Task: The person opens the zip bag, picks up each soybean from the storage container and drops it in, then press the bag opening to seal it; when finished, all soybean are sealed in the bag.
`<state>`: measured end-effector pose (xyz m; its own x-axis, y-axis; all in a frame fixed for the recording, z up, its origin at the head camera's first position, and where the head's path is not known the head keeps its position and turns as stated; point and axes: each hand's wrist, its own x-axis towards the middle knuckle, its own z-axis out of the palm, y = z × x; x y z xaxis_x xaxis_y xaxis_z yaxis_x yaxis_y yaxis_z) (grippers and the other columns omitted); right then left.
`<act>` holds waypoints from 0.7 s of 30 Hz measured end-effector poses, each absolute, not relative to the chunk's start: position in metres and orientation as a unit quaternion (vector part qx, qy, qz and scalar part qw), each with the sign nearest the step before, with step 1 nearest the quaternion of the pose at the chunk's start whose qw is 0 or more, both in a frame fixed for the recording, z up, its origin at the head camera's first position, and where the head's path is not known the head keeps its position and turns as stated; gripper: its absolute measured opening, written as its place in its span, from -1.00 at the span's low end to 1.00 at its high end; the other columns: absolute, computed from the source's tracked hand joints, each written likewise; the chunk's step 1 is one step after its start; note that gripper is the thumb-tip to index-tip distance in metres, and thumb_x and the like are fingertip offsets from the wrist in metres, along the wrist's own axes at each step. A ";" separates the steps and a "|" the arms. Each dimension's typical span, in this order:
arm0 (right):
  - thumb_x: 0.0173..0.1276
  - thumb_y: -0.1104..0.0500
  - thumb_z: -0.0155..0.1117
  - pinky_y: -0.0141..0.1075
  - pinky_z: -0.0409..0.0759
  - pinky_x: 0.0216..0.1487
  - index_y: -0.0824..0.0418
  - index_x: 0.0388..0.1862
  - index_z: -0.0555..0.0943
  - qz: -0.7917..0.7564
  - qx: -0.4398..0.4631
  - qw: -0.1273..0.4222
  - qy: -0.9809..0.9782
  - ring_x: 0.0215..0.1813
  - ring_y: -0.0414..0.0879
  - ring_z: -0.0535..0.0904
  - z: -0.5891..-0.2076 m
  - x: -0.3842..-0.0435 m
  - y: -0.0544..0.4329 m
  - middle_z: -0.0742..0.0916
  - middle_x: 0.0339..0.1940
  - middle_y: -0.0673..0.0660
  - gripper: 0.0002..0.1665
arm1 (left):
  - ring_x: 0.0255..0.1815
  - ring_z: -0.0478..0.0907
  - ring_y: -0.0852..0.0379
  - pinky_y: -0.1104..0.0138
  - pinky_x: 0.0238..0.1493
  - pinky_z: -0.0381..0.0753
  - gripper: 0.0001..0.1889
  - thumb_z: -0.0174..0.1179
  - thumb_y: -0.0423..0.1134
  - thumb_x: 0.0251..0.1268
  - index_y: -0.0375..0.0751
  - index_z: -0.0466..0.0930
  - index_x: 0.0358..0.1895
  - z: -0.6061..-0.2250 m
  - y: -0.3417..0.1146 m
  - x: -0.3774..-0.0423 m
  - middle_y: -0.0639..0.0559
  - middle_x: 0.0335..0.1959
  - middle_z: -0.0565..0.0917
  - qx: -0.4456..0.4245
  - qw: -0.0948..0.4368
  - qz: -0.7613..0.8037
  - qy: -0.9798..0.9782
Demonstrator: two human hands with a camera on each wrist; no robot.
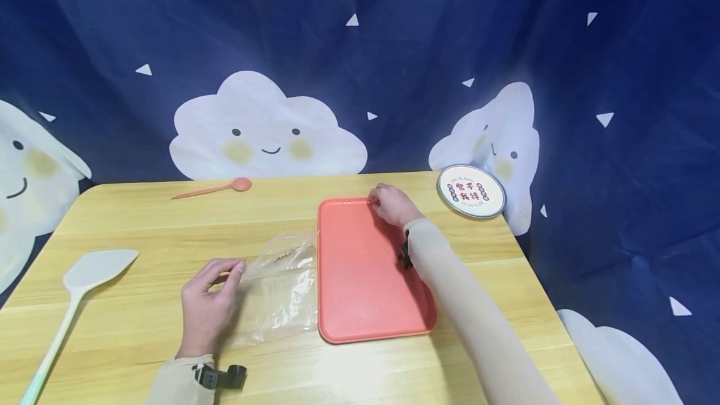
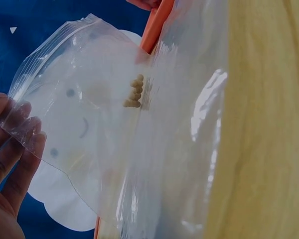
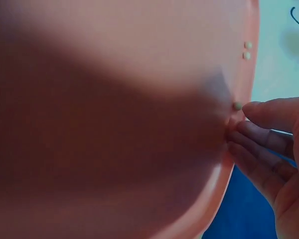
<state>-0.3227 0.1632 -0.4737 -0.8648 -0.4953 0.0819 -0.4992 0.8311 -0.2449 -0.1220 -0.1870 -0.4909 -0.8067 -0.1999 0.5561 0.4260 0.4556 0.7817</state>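
Observation:
My left hand (image 1: pixel 208 305) pinches the open edge of a clear zip bag (image 2: pixel 65 109) between thumb and fingers. Several small round tan beans (image 2: pixel 134 92) lie in the bag. A red tray (image 1: pixel 371 274) is just right of the bag. At its far edge is my right hand (image 1: pixel 394 205), with fingertips (image 3: pixel 239 147) touching the rim. The thumb is beside a single bean (image 3: pixel 237 106), and whether it touches it I cannot tell. Two more beans (image 3: pixel 247 51) lie along the same edge.
A white spatula (image 1: pixel 95 274) with a pale green handle lies at the left. An orange spoon (image 1: pixel 240 184) is near the table's back edge. At the back right rests a white plate (image 1: pixel 471 191) with red lettering. Behind the table (image 1: pixel 270 386) hangs a blue cloud-print cloth (image 1: pixel 405 30).

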 end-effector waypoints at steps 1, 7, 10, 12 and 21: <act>0.32 0.31 0.29 -0.20 0.61 0.03 0.24 -0.16 0.70 0.124 0.260 0.004 -0.958 -0.10 0.01 0.62 -0.475 -0.324 0.163 0.65 -0.21 0.10 -0.85 | -0.19 0.61 0.32 0.56 -0.15 0.58 -0.86 0.32 -0.57 0.17 -0.33 0.75 -0.25 -0.491 -0.187 -0.122 -0.11 -0.29 0.74 -0.071 0.303 -0.517 -0.798; 0.34 0.31 0.26 -0.18 0.60 0.00 0.21 -0.17 0.69 0.078 0.270 -0.014 -0.960 -0.12 0.01 0.60 -0.476 -0.329 0.160 0.62 -0.23 0.10 -0.87 | -0.19 0.61 0.32 0.55 -0.15 0.58 -0.86 0.32 -0.57 0.17 -0.32 0.75 -0.25 -0.491 -0.186 -0.123 -0.11 -0.29 0.74 -0.070 0.301 -0.518 -0.798; 0.35 0.29 0.27 -0.17 0.60 -0.03 0.19 -0.19 0.69 0.059 0.277 -0.018 -0.959 -0.14 0.02 0.59 -0.477 -0.330 0.158 0.60 -0.26 0.10 -0.89 | -0.19 0.61 0.32 0.55 -0.15 0.58 -0.87 0.32 -0.57 0.17 -0.33 0.75 -0.26 -0.491 -0.186 -0.123 -0.11 -0.29 0.74 -0.070 0.300 -0.516 -0.799; 0.35 0.29 0.28 -0.16 0.61 -0.04 0.17 -0.21 0.68 0.049 0.280 -0.020 -0.959 -0.14 0.03 0.59 -0.477 -0.330 0.157 0.59 -0.27 0.10 -0.91 | -0.19 0.62 0.32 0.56 -0.15 0.58 -0.88 0.32 -0.56 0.17 -0.34 0.74 -0.26 -0.491 -0.186 -0.123 -0.10 -0.29 0.74 -0.071 0.300 -0.514 -0.800; 0.34 0.29 0.28 -0.16 0.61 -0.07 0.19 -0.26 0.63 0.072 0.260 -0.031 -0.962 -0.15 0.02 0.60 -0.478 -0.329 0.158 0.65 -0.27 0.10 -0.97 | -0.20 0.62 0.31 0.54 -0.14 0.59 -0.89 0.32 -0.55 0.18 -0.33 0.74 -0.26 -0.490 -0.186 -0.123 -0.07 -0.29 0.74 -0.069 0.297 -0.515 -0.801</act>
